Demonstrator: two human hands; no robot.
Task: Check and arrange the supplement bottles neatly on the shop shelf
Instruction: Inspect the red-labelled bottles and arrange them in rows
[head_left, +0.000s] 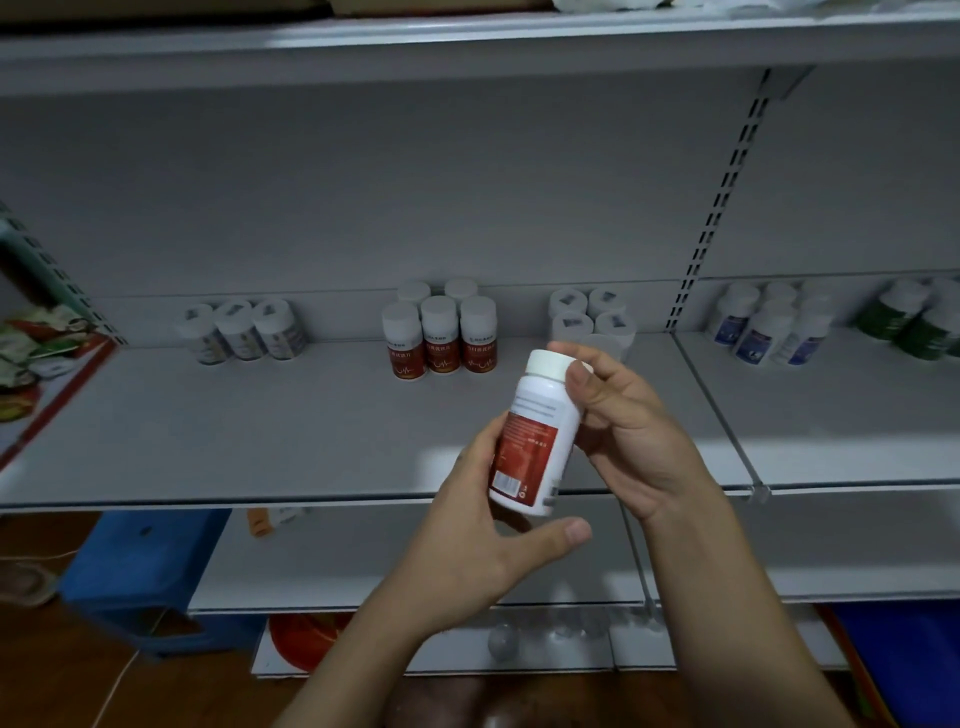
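Holding a capped white bottle (535, 436) with a red label, both hands keep it tilted in the air, in front of the shelf's (260, 441) front edge. The left hand (478, 540) cups its lower end, fingers curled behind and thumb stretched under the base. The right hand (628, 431) grips the top, thumb pressed at the neck beside the cap. Its walls are opaque, so the contents cannot be told. At the back of the shelf stand five red-label bottles (440, 338), all capped. To their left are three pale bottles (241, 330), and to their right are sticker-topped bottles (592, 312). Beyond the upright are blue-label bottles (763, 327) and green bottles (914, 322).
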